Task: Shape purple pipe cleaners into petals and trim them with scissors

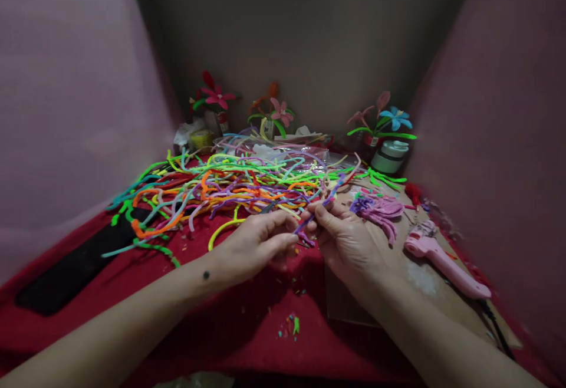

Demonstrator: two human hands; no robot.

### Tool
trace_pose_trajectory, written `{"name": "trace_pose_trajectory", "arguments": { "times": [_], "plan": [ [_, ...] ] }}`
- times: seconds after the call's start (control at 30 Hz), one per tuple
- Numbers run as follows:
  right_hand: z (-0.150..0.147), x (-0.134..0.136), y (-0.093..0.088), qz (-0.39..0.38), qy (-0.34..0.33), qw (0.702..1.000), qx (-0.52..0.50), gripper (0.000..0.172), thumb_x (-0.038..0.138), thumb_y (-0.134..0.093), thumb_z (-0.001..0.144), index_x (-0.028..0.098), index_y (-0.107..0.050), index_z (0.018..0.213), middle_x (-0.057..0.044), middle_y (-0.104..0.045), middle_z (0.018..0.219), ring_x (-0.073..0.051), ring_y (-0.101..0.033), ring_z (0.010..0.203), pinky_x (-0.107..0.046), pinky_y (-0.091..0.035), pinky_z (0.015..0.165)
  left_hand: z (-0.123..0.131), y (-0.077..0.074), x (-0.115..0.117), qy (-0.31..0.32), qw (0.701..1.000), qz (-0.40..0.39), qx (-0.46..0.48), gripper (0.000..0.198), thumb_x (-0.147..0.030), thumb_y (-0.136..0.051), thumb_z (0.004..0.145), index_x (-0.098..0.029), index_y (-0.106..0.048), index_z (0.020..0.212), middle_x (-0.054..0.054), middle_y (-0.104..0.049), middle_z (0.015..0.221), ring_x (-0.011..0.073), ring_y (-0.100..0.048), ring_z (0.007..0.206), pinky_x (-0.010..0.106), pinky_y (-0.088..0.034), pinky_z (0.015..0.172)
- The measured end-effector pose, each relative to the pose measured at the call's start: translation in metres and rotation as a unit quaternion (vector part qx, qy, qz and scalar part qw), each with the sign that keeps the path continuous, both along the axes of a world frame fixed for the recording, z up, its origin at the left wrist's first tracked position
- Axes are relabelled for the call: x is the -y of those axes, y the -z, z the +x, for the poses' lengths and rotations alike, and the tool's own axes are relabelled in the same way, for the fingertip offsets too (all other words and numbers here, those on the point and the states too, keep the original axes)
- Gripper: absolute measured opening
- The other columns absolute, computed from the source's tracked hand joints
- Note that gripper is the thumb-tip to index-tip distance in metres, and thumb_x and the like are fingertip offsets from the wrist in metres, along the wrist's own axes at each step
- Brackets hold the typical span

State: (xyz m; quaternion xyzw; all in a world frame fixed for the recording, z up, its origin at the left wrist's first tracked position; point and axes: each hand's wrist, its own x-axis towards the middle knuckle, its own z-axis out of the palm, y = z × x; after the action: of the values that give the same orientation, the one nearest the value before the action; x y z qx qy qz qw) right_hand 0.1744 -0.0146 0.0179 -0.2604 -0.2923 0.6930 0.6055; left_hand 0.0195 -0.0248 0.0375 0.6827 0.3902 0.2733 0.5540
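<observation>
A purple pipe cleaner [328, 201] runs slantwise between my two hands, over the front of the table. My left hand [260, 239] pinches its lower end between thumb and fingertips. Higher up on the same stem, my right hand [342, 236] is closed around it with thumb and forefinger. Its upper end sticks up past the right hand. Just beyond the hands lies a tangled pile of pipe cleaners [247, 190] in many colours. Beside my right hand rests a bundle of pink and purple pipe-cleaner pieces [380, 211].
A pink glue gun [446, 258] lies on a cardboard sheet [398, 293] at right. Pipe-cleaner flowers [218, 97] and a lidded jar [391, 156] stand at the back. A long black object [75, 270] lies at left on the red cloth [212, 329]. Colourful scraps [295, 325] are scattered in front.
</observation>
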Motion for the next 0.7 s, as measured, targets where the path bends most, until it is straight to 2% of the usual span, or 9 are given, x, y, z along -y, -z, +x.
{"name": "trace_pose_trajectory", "arguments": {
  "times": [0.1,0.17,0.3,0.37,0.47,0.53,0.57,0.63,0.7],
  "plan": [
    [-0.002,0.001,0.000,-0.014,0.008,1.000,0.009,0.014,0.019,-0.078,0.056,0.015,-0.067,0.062,0.003,-0.063,0.055,-0.006,-0.054,0.047,-0.017,-0.044,0.049,0.006,-0.007,-0.003,-0.055,0.976,0.181,-0.111,0.016,-0.024,-0.059,0.076,-0.018,-0.056,0.090,-0.001,-0.061,0.079,0.0113,-0.053,0.069,0.022,-0.042,0.065],
    [-0.003,0.002,0.000,-0.016,0.010,1.000,0.002,0.014,0.018,-0.078,0.056,0.014,-0.067,0.063,0.002,-0.064,0.058,-0.006,-0.054,0.049,-0.017,-0.045,0.051,0.010,-0.005,-0.004,-0.089,0.964,0.216,-0.127,0.009,-0.024,-0.053,0.079,-0.017,-0.056,0.083,-0.002,-0.057,0.071,0.0097,-0.049,0.062,0.021,-0.039,0.060],
    [0.000,-0.001,0.000,-0.009,0.007,1.000,-0.013,0.009,0.018,-0.075,0.062,0.014,-0.068,0.066,0.000,-0.066,0.063,-0.006,-0.055,0.052,-0.016,-0.044,0.050,0.011,0.001,-0.006,-0.118,0.954,0.246,-0.123,0.017,-0.025,-0.048,0.082,-0.016,-0.056,0.070,-0.004,-0.049,0.060,0.0081,-0.041,0.056,0.020,-0.035,0.056],
    [0.003,-0.002,0.000,-0.014,-0.002,1.000,-0.023,0.010,0.020,-0.075,0.062,0.014,-0.067,0.065,0.000,-0.066,0.063,-0.006,-0.055,0.052,-0.016,-0.044,0.050,0.009,0.002,-0.007,-0.105,0.968,0.208,-0.094,0.018,-0.025,-0.049,0.081,-0.016,-0.054,0.066,-0.003,-0.048,0.060,0.0081,-0.042,0.058,0.019,-0.035,0.056],
    [0.005,-0.003,-0.001,-0.037,-0.018,0.999,-0.029,0.015,0.020,-0.079,0.057,0.014,-0.066,0.062,0.001,-0.064,0.058,-0.006,-0.055,0.049,-0.016,-0.044,0.049,0.005,0.001,-0.006,-0.049,0.999,-0.001,-0.007,0.022,-0.031,-0.051,0.080,-0.017,-0.049,0.063,-0.006,-0.043,0.051,0.0059,-0.035,0.044,0.018,-0.029,0.044],
    [0.005,-0.002,-0.001,-0.037,-0.030,0.999,-0.020,0.016,0.021,-0.079,0.056,0.014,-0.066,0.062,0.001,-0.064,0.057,-0.006,-0.055,0.048,-0.016,-0.044,0.049,0.002,0.001,-0.005,-0.023,0.988,-0.146,0.053,0.022,-0.034,-0.051,0.080,-0.018,-0.047,0.066,-0.008,-0.038,0.044,0.0049,-0.025,0.035,0.018,-0.022,0.035],
    [0.005,-0.002,-0.001,-0.031,-0.036,0.999,-0.011,0.015,0.021,-0.078,0.057,0.014,-0.066,0.063,0.000,-0.065,0.058,-0.007,-0.056,0.049,-0.017,-0.045,0.050,0.000,0.000,-0.005,-0.018,0.980,-0.186,0.068,0.021,-0.035,-0.051,0.080,-0.019,-0.046,0.068,-0.009,-0.036,0.042,0.0047,-0.022,0.033,0.018,-0.019,0.033],
    [0.004,-0.002,-0.001,-0.015,-0.045,0.999,0.008,0.013,0.022,-0.076,0.060,0.013,-0.067,0.065,-0.001,-0.065,0.060,-0.007,-0.057,0.051,-0.017,-0.045,0.051,-0.005,-0.003,-0.006,-0.021,0.979,-0.193,0.054,0.021,-0.034,-0.051,0.080,-0.018,-0.046,0.067,-0.009,-0.037,0.041,0.0043,-0.022,0.032,0.017,-0.017,0.033],
    [0.003,-0.004,0.000,-0.004,-0.037,0.999,0.012,0.011,0.021,-0.074,0.063,0.013,-0.069,0.068,-0.002,-0.066,0.063,-0.008,-0.057,0.054,-0.017,-0.046,0.054,-0.010,-0.009,-0.009,-0.019,0.988,-0.154,0.002,0.022,-0.032,-0.051,0.080,-0.017,-0.046,0.065,-0.007,-0.041,0.042,0.0039,-0.025,0.033,0.017,-0.018,0.034]
  ]
}}
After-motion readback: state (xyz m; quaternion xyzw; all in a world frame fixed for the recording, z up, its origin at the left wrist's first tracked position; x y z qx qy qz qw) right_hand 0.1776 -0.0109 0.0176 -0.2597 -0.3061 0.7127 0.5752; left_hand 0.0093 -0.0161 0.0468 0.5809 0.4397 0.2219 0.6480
